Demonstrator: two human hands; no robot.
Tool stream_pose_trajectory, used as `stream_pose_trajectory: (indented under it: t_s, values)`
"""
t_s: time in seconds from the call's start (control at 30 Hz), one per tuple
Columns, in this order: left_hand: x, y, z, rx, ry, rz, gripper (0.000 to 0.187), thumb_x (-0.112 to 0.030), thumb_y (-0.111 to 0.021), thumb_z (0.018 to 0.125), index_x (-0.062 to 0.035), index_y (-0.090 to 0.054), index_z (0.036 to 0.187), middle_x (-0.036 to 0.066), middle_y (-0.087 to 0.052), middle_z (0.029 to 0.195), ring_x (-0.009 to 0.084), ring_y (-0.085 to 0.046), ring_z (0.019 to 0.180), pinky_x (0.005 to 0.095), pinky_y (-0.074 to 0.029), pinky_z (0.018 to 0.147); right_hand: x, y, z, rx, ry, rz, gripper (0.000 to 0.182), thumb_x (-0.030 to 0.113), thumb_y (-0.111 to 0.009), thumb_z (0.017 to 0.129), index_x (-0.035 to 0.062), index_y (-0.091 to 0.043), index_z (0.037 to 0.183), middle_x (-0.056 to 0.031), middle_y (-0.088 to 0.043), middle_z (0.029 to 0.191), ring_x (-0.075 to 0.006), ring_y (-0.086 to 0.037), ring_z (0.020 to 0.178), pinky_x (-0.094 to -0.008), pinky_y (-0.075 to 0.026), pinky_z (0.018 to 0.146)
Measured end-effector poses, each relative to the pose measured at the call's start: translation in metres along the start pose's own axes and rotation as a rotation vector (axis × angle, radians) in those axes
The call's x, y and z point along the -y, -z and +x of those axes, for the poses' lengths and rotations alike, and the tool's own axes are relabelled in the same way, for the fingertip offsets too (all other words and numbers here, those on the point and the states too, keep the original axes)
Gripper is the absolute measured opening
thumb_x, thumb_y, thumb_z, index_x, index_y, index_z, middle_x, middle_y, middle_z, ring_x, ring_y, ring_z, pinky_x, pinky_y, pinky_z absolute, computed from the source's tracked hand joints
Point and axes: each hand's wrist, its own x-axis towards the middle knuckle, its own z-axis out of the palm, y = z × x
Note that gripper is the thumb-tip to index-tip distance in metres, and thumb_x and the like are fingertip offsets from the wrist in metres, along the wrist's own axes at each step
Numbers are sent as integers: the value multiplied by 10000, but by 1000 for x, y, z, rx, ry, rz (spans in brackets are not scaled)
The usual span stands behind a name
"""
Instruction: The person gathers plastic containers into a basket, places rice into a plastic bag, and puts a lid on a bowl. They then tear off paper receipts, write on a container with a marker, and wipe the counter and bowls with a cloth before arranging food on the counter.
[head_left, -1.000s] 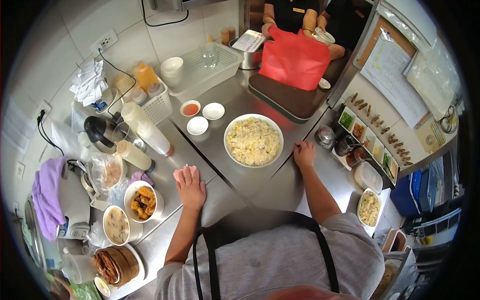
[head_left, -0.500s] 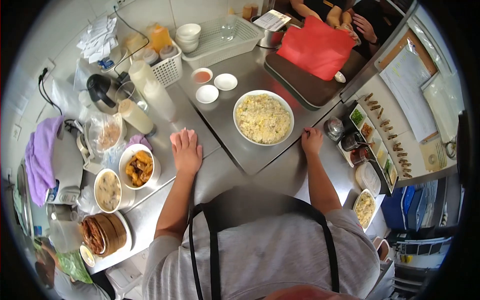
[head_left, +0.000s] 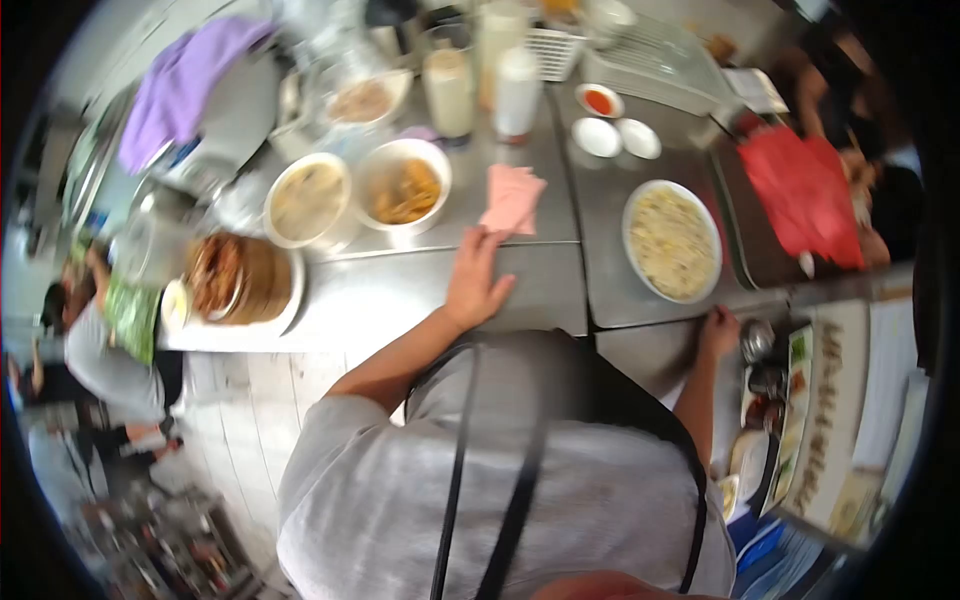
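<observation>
My left hand [head_left: 478, 282] lies on the steel counter, fingers stretched out and thumb apart, fingertips at the lower edge of a folded pink cloth [head_left: 513, 198]. It holds nothing. Over on the right, my right hand [head_left: 719, 332] rests on the counter with its fingers curled in; I see nothing in it. Just above that hand stands a white bowl of fried rice [head_left: 672, 242]. To the left of the cloth are a bowl of golden-brown fried pieces [head_left: 405, 192] and a bowl of pale soup [head_left: 308, 200].
A bamboo steamer [head_left: 250, 280] sits on a plate at the left. Squeeze bottles [head_left: 517, 95], small white dishes [head_left: 597, 138] and a dish of red sauce [head_left: 599, 100] stand at the back. A red bag [head_left: 800, 195] lies on a dark tray, near another person's arms [head_left: 835, 90].
The view has swung to the left, bringing the floor and people behind into sight. My left hand has slid back off the pink cloth to its edge. My right hand stays by the rice bowl.
</observation>
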Motion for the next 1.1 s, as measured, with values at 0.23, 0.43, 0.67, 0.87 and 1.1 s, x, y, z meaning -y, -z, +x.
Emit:
stream_pose_trajectory:
  t_s: [0.23, 0.43, 0.67, 0.87, 1.1]
  values:
    - [1, 0, 2, -36, -36, 44, 612, -207, -590, 655, -42, -317, 1177, 250, -290, 1168, 411, -308, 1079, 420, -270, 917, -7, -1, 4, 50, 42, -72, 225, 238, -539, 694, 113, -600, 871, -134, -571, 880, -281, -538, 803, -378, -422, 719]
    - [-8, 21, -11, -54, 33, -275, 576, -196, -576, 703, -47, -299, 1186, 205, -323, 1157, 353, -330, 1082, 380, -296, 898, -23, 22, 12, -57, -527, 796, 312, 264, -473, 793, -28, -538, 884, -103, -558, 789, -193, -524, 681, -292, -440, 609]
    - [-8, 86, -47, 998, 171, -837, 405, -251, -410, 857, -68, -352, 1213, 95, -400, 1190, 186, -360, 1103, 287, -248, 936, 124, 87, 24, -95, 161, 733, 337, 218, -455, 814, -43, -465, 1027, -85, -521, 789, -159, -502, 668, -255, -438, 636]
    - [11, 162, -84, 967, 325, -861, 402, -279, -351, 874, -66, -362, 1214, 66, -362, 1242, 168, -317, 1144, 266, -210, 959, 351, 37, -42, 546, 469, 913, 313, 193, -485, 799, 30, -501, 1066, -60, -554, 918, -119, -505, 797, -236, -398, 704]
    - [64, 203, -122, 989, 567, -1116, 436, -294, -348, 872, -56, -316, 1236, 98, -336, 1254, 181, -307, 1150, 287, -203, 964, 434, -15, -111, 336, 596, -96, 119, 98, -587, 560, 51, -565, 667, -147, -553, 701, -297, -551, 780, -419, -411, 700]
